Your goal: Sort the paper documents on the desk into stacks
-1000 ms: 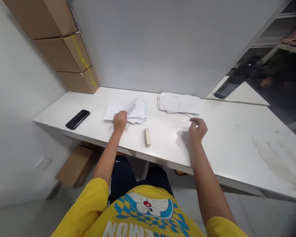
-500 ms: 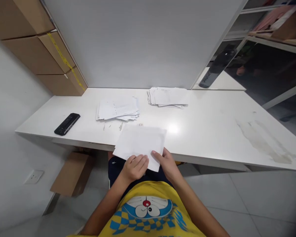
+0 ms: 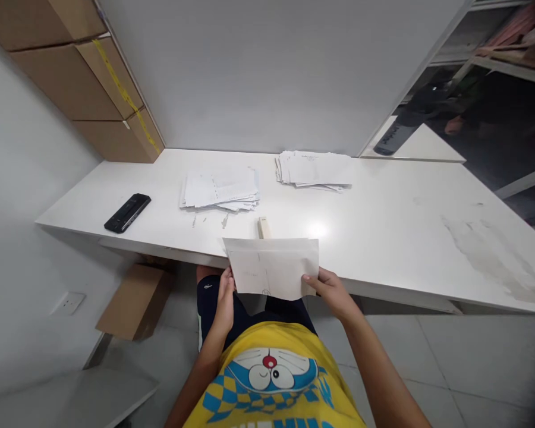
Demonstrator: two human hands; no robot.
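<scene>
In front of the desk edge I hold sheets of paper [image 3: 271,270], tilted up, with faint print and a fold line down the middle. My right hand [image 3: 334,292] pinches their right side, thumb on the front and fingers behind. At the left edge is my left hand [image 3: 225,300], its fingertips partly hidden behind the paper. A narrow cream-coloured block [image 3: 264,227] lies on the desk just beyond the sheets, which cover its near end. Farther back sit two piles of paper, a left pile [image 3: 220,189] and a right pile [image 3: 315,169].
A black phone [image 3: 128,213] lies at the left of the white desk [image 3: 383,238]. Cardboard boxes [image 3: 116,139] are stacked at the back left, and another box [image 3: 134,302] is below the desk. A dark bottle [image 3: 392,138] stands at the back right. Greyish smears mark the right side.
The sheets have been raised from lying nearly flat to tilted upright. My left hand has moved from their near edge to the left edge. More of the cream-coloured block shows.
</scene>
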